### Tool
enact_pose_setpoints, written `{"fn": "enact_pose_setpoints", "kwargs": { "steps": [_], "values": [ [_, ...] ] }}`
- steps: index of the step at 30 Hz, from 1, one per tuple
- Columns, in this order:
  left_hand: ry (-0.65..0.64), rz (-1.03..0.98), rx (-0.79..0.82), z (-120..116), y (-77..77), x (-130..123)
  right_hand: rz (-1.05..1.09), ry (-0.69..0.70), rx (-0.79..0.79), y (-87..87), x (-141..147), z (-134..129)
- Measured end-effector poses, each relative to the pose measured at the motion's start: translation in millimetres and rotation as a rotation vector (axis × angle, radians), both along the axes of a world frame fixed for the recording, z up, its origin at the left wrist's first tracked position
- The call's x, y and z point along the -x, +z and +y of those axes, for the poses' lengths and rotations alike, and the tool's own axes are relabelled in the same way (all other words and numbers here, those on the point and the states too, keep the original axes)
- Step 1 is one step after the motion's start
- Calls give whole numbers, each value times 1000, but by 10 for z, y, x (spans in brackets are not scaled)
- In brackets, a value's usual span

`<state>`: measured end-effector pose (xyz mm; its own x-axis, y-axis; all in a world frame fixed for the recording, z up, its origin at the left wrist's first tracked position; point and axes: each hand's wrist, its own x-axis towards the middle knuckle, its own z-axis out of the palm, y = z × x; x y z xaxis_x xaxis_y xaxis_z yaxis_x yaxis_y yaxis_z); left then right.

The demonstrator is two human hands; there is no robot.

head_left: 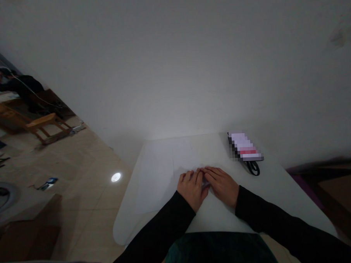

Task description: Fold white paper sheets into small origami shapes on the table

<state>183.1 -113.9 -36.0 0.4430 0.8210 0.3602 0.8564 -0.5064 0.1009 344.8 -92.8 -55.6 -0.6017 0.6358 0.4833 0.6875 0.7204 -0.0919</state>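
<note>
White table (273, 186), left grip (193, 189) and right grip (223, 185) narrow — small pale thing (205, 181) held between them

No legible text, label, brand, number or sign. Face of the flat black-edged object (246, 147) on the surface (271, 197): pixelated, pale with a red band; any lettering there cannot be read.
</note>
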Motion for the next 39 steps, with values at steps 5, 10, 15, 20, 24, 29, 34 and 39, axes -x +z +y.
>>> {"fn": "enact_pose_setpoints", "kwargs": {
  "steps": [5, 10, 15, 20, 24, 29, 34, 39],
  "values": [
    [29, 24, 14, 2, 29, 2, 8, 34, 81, 24, 7, 1],
    [2, 41, 40, 19, 85, 24, 49, -38, 146, 64, 2, -34],
    [-14, 77, 72, 27, 131, 41, 81, -145, 173, 87, -20, -49],
    [-24, 100, 82, 29, 116, 34, 39, -237, 142, 76, -105, -16],
    [-31, 136, 73, 45, 126, 17, -22, -268, 101, 59, -210, 5],
    [-15, 151, 83, 69, 157, 77, -48, -310, 29, 28, -280, -13],
    [83, 162, 90, 52, 173, 228, -51, -324, 23, 39, -277, -24],
    [238, 232, 123, 78, 328, 418, -46, -328, 12, 33, -286, 2]
  ]
}}
